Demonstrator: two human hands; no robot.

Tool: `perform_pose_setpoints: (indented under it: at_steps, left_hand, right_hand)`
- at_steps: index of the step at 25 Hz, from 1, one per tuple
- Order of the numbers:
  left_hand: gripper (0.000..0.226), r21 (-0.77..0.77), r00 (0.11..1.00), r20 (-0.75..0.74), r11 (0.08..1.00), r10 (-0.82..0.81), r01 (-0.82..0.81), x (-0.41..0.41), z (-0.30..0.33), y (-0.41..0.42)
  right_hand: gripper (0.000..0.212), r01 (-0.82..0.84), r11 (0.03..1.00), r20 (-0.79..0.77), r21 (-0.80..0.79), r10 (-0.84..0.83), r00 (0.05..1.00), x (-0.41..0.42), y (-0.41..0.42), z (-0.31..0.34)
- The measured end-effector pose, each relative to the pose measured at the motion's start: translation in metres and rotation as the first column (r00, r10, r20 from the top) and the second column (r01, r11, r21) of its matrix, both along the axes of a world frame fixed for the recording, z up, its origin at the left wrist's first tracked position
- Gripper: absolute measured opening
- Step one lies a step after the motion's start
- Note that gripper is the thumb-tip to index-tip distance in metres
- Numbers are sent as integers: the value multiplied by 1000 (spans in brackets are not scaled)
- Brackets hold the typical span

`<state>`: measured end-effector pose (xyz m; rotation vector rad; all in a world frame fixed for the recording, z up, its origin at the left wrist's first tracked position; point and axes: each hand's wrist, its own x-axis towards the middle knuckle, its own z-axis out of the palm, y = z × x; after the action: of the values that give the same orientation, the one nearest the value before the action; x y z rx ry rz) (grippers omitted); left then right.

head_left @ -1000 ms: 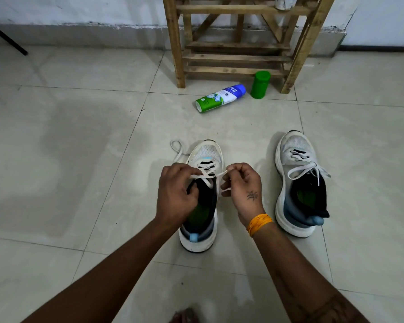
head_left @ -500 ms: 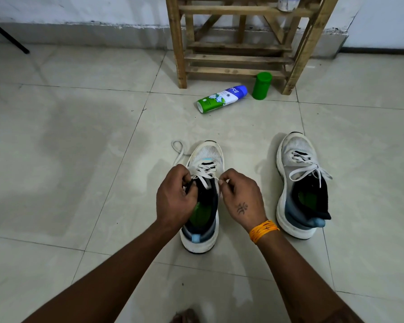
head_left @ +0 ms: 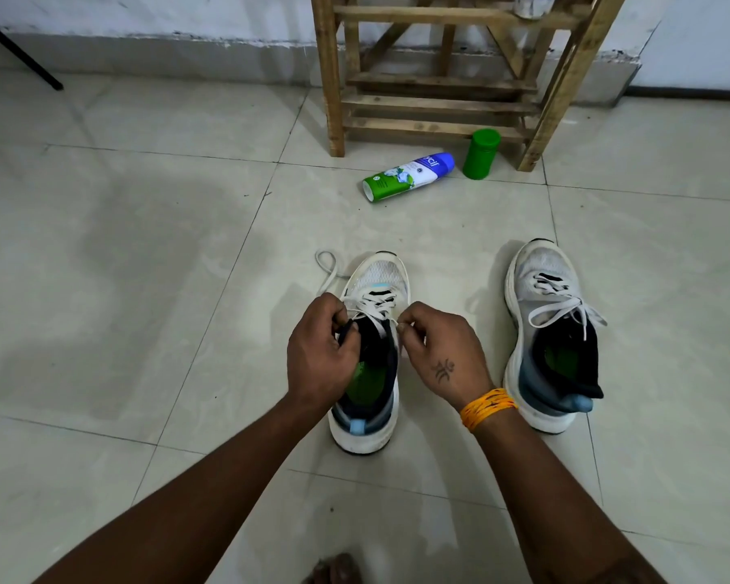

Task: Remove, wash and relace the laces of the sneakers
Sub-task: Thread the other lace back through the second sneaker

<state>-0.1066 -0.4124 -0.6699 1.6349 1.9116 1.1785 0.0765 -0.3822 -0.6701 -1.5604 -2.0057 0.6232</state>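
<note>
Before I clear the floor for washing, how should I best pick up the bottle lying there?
Probably grip the bottle round its middle, coming from above. It lies on its side on the floor, its round body exposed, standing apart from the green cup.

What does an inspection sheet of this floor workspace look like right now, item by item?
Surface: pale tiled floor, faint darker patches at left.
Job's things: left sneaker being handled at its lace, one end looped on the floor; right sneaker laced and tied.
Clutter: spray can lying on its side; green cap upright beside it.
Hands: left hand grips the tongue area; right hand pinches the lace.
Cables: nothing seen.
Surroundings: wooden rack against the wall; dark rod at top left.
</note>
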Motion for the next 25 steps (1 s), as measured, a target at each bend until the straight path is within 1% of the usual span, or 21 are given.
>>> perform_pose_setpoints:
  at_steps: [1,2,3,4,5,6,8,9,10,11,12,13,14,15,16,18,21,22,23,24,25]
  left_hand:
    - [29,-2,1000,10,1000,8,-8,0,0,0]
    - [29,-6,1000,22,1000,16,-16,-1,-1,0]
    - [29,-12,999,32,1000,23,-23,-1,0,-1]
    - [29,-20,999,36,999,29,-28,-1,0,-1]
    - [29,-25,999,36,999,31,-30,-2,-1,-1]
    - [29,-27,999,35,999,30,-29,-2,-1,-1]
    - [29,-23,999,37,999,32,-31,0,-1,-1]
    - [29,-18,999,33,999,37,-37,1,0,-1]
    - [29,-11,999,24,999,41,-40,1,1,0]
    - [29,-7,999,18,999,37,-37,0,0,0]
    - [30,-4,999,18,1000,31,-31,0,0,0]
    - [30,-1,999,25,1000,23,-23,0,-1,-1]
    - [30,5,999,31,1000,19,-19,-1,-2,-2]
    - [30,14,999,35,1000,17,-17,-2,-2,-3]
    - [31,20,999,37,1000,17,-18,-3,-3,-3]
    - [32,25,999,43,1000,18,-19,-3,-4,-3]
    - [31,30,999,34,999,23,-24,-1,-4,-1]
    - [31,28,999,30,999,25,-26,-1,-4,-1]
    - [31,25,999,33,999,26,-27,-2,-5,-1]
    - [31,21,999,44,999,27,-28,-2,-6,-1]
    - [31,16,998,61,999,32,-33,-2,-6,-2]
  right_hand:
    - [11,107,994,60,-4,-106,993,6,1,-6]
    - [15,214,976,177,-39,-205,963,17,2,-13]
    - [18,294,952,311,-89,-254,916,28,2,-21]
    - [21,337,932,397,-136,-260,880,36,0,-28]
    - [22,331,930,405,-163,-243,882,38,-3,-30]
    - [23,282,946,336,-157,-217,916,35,-4,-27]
    - [30,101,991,114,-83,-91,989,19,-5,-14]
    - [25,13,999,35,-42,-12,999,10,-4,-6]
    - [15,-33,999,3,-7,33,999,3,-1,-1]
    - [7,-14,1000,6,18,14,1000,0,-1,-2]
    - [8,80,996,18,28,-81,997,0,0,-7]
    - [10,224,974,35,17,-224,974,7,1,-14]
    - [13,364,931,77,-1,-363,928,15,0,-21]
    - [15,457,889,132,-19,-451,883,24,-3,-27]
    - [17,493,869,176,-31,-481,859,29,-7,-30]
    - [12,436,900,168,-20,-427,889,27,-12,-27]
    - [26,158,987,33,26,-159,987,4,-11,-8]
    - [22,82,995,3,49,-83,997,-3,-9,-3]
    - [13,53,996,-16,77,-52,999,-8,-8,-4]
    - [5,78,993,-40,84,-74,996,-8,-7,-8]
    - [6,159,985,-65,68,-155,986,-3,-5,-13]
